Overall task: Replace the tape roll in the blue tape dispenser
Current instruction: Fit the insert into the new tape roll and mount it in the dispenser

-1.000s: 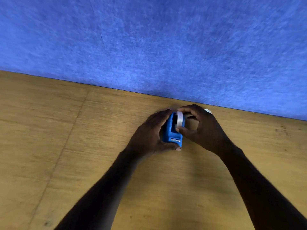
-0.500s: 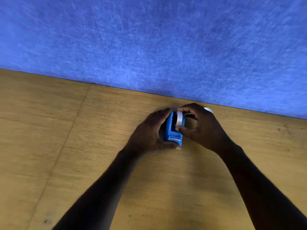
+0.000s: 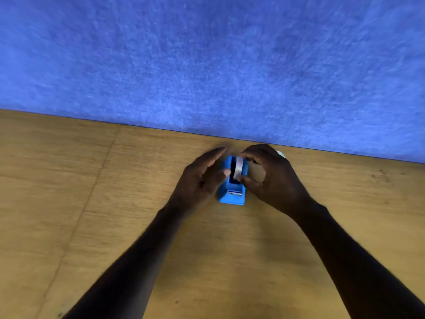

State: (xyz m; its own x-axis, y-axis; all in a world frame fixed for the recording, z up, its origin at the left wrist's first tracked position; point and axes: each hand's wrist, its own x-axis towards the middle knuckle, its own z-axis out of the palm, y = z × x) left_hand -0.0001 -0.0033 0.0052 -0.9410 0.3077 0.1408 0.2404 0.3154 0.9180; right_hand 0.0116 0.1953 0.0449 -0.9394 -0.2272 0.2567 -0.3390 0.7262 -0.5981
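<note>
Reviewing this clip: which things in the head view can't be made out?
- White object behind the right hand: mostly hidden by the hand.
- Tape roll in the blue dispenser: seating hidden inside the slot and by fingers.
- Left hand: motion-blurred; contact with the dispenser unclear.

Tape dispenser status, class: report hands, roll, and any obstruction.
Left hand open beside the blue dispenser. Right hand pinching the tape roll, upright in the slot. Small white object behind right hand; nothing blocking.

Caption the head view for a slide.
Right hand seats a white tape roll in the blue plastic tape dispenser on a wooden table; left hand open alongside.
</note>
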